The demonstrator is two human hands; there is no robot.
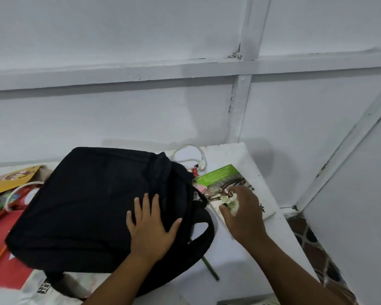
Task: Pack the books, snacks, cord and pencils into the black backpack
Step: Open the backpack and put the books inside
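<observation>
black backpack fills table middle, bare white tabletop open beside green pencil, wall close behind

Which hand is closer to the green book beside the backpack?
The right hand. It reaches over the green book with fingers spread, partly covering it. The left hand lies flat on the black backpack, away from the book.

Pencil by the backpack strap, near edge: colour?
Green pencil, clear in the head view, beside the backpack.
</observation>
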